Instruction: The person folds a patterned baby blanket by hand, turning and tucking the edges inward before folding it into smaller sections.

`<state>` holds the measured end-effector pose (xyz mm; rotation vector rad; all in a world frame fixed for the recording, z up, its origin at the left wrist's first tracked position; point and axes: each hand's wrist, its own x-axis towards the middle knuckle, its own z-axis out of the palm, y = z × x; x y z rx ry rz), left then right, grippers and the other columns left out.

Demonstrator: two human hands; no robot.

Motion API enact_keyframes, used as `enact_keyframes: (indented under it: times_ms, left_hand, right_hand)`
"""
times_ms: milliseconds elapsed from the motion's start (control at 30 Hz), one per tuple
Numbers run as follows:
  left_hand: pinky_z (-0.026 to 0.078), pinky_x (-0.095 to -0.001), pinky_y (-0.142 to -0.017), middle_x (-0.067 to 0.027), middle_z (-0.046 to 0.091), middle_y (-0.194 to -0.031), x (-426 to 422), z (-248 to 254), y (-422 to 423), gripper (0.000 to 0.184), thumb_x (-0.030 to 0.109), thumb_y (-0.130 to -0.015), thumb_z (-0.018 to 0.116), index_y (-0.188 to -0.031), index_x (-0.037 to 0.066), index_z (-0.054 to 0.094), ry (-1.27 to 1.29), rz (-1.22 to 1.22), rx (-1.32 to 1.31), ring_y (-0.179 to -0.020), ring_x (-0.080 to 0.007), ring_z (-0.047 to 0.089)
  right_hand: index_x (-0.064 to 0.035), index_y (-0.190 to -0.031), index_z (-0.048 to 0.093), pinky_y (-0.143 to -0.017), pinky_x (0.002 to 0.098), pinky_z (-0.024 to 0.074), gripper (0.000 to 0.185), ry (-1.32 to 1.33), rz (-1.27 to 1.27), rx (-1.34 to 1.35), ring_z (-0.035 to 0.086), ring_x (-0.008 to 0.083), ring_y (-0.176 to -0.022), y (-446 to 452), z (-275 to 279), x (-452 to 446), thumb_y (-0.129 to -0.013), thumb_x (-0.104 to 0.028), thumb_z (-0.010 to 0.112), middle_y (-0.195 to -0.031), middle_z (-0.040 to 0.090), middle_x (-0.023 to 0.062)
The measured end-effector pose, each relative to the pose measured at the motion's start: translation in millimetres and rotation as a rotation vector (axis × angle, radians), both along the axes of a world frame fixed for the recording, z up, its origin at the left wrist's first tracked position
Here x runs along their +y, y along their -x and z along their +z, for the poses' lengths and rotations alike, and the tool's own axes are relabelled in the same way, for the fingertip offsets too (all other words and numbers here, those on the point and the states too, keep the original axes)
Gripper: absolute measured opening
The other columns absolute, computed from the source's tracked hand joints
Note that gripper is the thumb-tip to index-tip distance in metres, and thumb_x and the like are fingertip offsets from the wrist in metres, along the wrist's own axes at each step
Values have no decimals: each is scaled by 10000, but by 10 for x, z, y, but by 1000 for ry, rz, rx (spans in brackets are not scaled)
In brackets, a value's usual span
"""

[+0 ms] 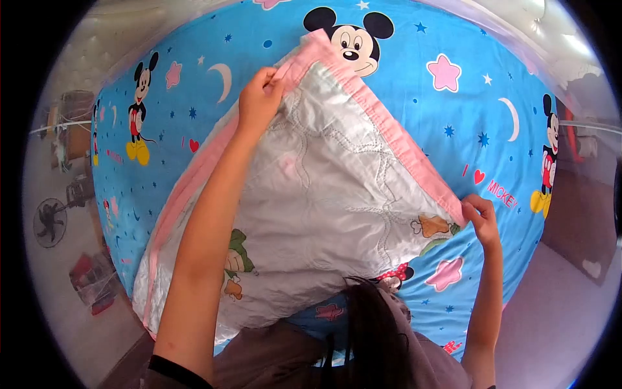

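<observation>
2 hands pinch the pink border of a white quilt point(337, 188): the left hand point(260, 97) near its upper corner, the right hand point(481, 222) at its right corner. The quilt lies partly spread over a blue bed sheet point(402, 117) printed with Mickey figures, stars and moons. Far left, beside the bed, stands 1 fan point(50, 222).

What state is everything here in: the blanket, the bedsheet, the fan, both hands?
Blanket: partly spread, wrinkled, pink border held in two places.
Bedsheet: spread out, mostly smooth, partly covered by the blanket.
Fan: blades visible; can't tell whether it is on.
Left hand: closed on the pink border.
Right hand: pinching the border near a corner.
</observation>
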<state>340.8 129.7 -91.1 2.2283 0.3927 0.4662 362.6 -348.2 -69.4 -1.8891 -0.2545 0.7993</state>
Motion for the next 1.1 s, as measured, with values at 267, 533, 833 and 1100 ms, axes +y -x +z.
enact_keyframes:
  times_ms: [267,533,833,1100]
  left_hand:
    - [439,-302,-614,-95,613,-771,-95,111,-223,202,242,-775,593,-804,42,585,-248,11,-1,-682,-181,579]
    - [389,-249,-571,-38,554,-655,7,77,-312,205,233,-775,569,-747,30,574,361,-4,143,-616,-96,484]
    - [381,-233,-581,0,542,-687,7,136,-340,153,179,-779,546,-771,28,568,252,-11,198,-647,-80,476]
    - [416,-248,-609,-29,580,-780,154,235,-455,191,167,-748,605,-862,14,595,356,-121,417,-704,-103,521]
  right_hand:
    - [-20,-975,581,-586,236,416,206,61,5,-110,493,70,-623,-144,76,620,-806,-130,536,-713,566,13]
    - [-25,-979,580,-575,225,418,223,201,136,-160,505,74,-620,-171,197,974,-786,-137,579,-704,566,24]
    - [-6,-941,572,-590,224,421,211,126,123,-81,506,69,-644,-171,161,906,-785,-148,587,-707,570,31]
    - [16,-1023,560,-677,244,432,321,126,190,122,511,78,-765,-56,215,754,-769,-168,629,-818,591,34]
